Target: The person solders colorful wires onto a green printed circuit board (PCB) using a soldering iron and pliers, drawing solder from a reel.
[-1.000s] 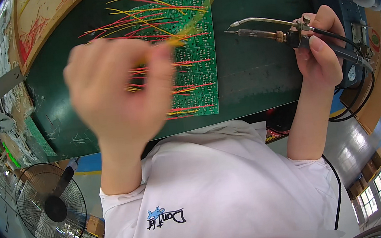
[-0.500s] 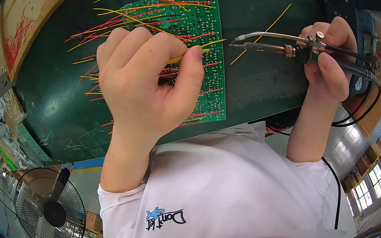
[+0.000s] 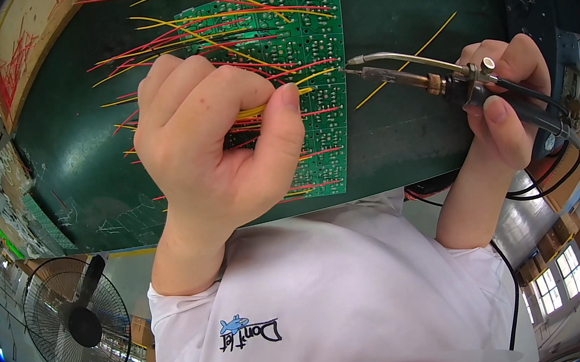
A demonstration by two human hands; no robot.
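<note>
The left hand [image 3: 216,143] is pinching a thin, limp yellow wire [image 3: 273,103] over the green circuit board [image 3: 305,70] mid-table; best held near its tip. The right hand [image 3: 505,107] is gripping the rigid soldering iron [image 3: 422,74] tightly.

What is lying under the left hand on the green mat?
Under the left hand lie a green circuit board and red and yellow wires. The hand covers the board's left part, so nothing there can be seen.
</note>
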